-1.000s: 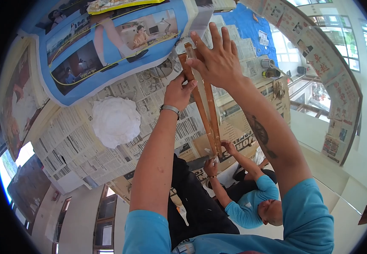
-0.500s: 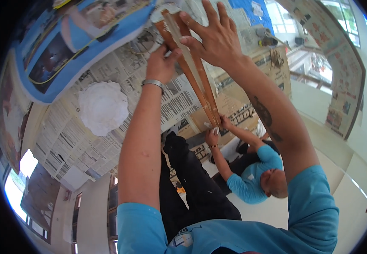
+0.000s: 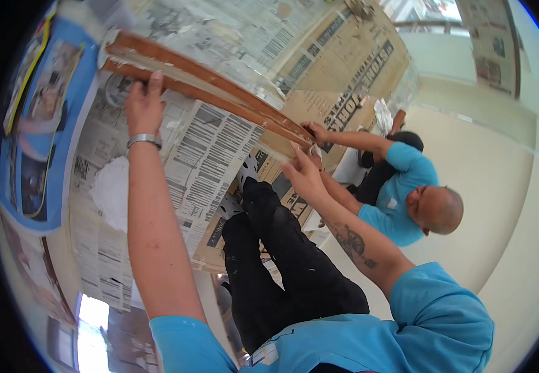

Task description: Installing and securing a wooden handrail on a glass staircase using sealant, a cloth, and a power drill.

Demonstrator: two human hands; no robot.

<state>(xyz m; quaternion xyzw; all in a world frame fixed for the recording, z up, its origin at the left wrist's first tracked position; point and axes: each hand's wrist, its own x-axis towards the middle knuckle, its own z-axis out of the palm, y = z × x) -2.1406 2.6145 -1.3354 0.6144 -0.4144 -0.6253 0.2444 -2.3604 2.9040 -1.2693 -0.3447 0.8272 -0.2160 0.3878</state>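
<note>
A long reddish-brown wooden bar [image 3: 212, 87] with a pale strip along it runs diagonally over newspaper, from upper left to middle right. My left hand [image 3: 144, 105] grips its lower edge near the left end, thumb pointing up. Lower down near the right end, my right hand [image 3: 304, 174] has its fingers extended and apart, holding nothing; whether a fingertip touches the bar is unclear. A co-worker's hand [image 3: 319, 133] is on the bar's right end, and another hand of theirs is partly hidden behind mine.
The co-worker [image 3: 400, 186] in a blue shirt sits at right. Newspaper [image 3: 207, 155] and printed cardboard [image 3: 338, 68] cover the work surface. A blue printed sheet [image 3: 46, 137] is at left, near a crumpled white wad [image 3: 111, 193]. My legs in black trousers [image 3: 282, 261] extend forward.
The bar has swung from upright in the picture to diagonal as the view turned. My right hand has left its upper end and moved down toward the right end; my left hand has stayed.
</note>
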